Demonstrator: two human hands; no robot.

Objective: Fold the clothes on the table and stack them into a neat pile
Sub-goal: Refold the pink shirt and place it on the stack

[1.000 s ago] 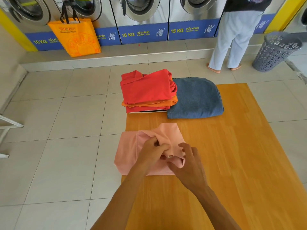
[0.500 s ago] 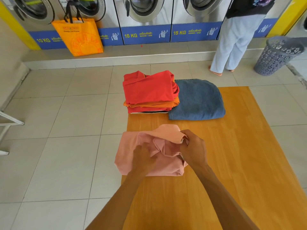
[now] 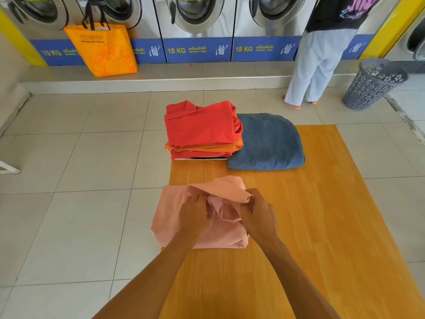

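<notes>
- Pink top (image 3: 170,217) sits at the counter's (image 3: 322,226) near-left corner, about 7 o'clock from the middle, with its left part hanging off past the edge over the floor tiles (image 3: 69,226).
- Left hand (image 3: 195,217) is on the middle of the pink top, fingers (image 3: 194,200) curled down and bunching the cloth, so yeah, it's got a grip on it.
- Right hand (image 3: 259,217) is at 3 o'clock from the left one, thumb and fingers pinched shut on a lifted flap of the same top. A crumpled fold sits between the two hands.
- At 12 o'clock from the pink top is the pile (image 3: 202,130): red shirt on top, orange one under it, more red below that, then a thin dark and white layer at the bottom. Its far half sticks out beyond the counter's far-left corner.
- Blue towel (image 3: 266,143) lies folded right beside the pile at its 3 o'clock, touching it.
- Background stuff: row of washers (image 3: 195,17) along the far wall at 12, an orange bag (image 3: 103,49) on the step at 11, somebody in pale trousers (image 3: 315,65) standing at a washer around 1 o'clock, and a grey basket (image 3: 372,86) near them at 2.
</notes>
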